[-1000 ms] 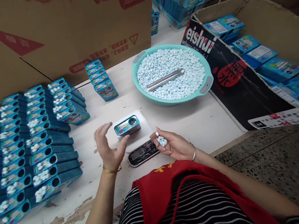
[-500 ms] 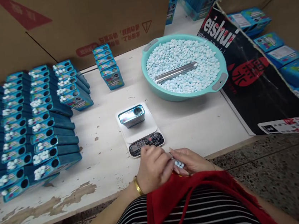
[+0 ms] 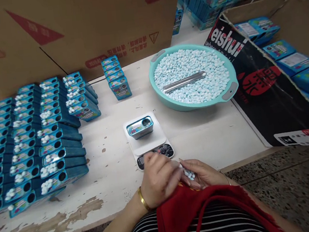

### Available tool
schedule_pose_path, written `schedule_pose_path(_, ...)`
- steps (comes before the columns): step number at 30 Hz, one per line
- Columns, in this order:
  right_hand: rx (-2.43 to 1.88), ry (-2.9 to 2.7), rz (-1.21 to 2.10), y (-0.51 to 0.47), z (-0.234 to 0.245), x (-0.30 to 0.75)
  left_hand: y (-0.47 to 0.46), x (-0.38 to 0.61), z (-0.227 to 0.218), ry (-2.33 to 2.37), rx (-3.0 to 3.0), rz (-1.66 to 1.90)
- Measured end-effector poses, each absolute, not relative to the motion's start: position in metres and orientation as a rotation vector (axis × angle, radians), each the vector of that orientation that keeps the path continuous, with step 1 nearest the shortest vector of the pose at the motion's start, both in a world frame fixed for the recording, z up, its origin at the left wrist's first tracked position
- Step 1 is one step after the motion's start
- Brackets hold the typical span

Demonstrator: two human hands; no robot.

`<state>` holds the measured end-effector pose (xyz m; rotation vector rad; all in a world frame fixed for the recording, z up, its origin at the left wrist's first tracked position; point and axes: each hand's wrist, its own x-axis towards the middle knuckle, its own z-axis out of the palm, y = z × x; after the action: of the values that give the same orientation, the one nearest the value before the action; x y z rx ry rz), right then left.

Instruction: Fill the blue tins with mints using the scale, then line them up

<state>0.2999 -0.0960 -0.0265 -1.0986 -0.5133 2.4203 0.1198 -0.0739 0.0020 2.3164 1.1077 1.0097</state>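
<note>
On the scale (image 3: 154, 141), open tin (image 3: 140, 131) already set upright; sweets (image 3: 189, 174) outside it, cupped in right hand (image 3: 202, 172), fingers curled. Left hand (image 3: 159, 177) close by, fingertips hidden, grip unclear.

The left hand (image 3: 159, 177) partly hides the display (image 3: 141, 162) of the scale (image 3: 153, 141)

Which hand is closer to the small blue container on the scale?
Left. The left hand is at the near edge of the scale, in front of the container; the right hand is farther off, to the right, cupping pale pieces.
</note>
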Motion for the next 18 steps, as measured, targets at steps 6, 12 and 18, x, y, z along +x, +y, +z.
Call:
schedule_pose_path(6,-1.012,-0.334,2.351,-0.084,-0.030,0.292,-0.005,0.091,0.024,1.539,2.342,1.239)
schedule_pose_path(12,-1.013,-0.069,2.163,-0.079,-0.032,0.296,0.015,0.066,0.018,1.561,2.474,0.791)
schedule_pose_path(18,-1.177,-0.062,1.971,-0.066,-0.032,0.298,0.052,0.039,0.016,1.526,2.533,0.537)
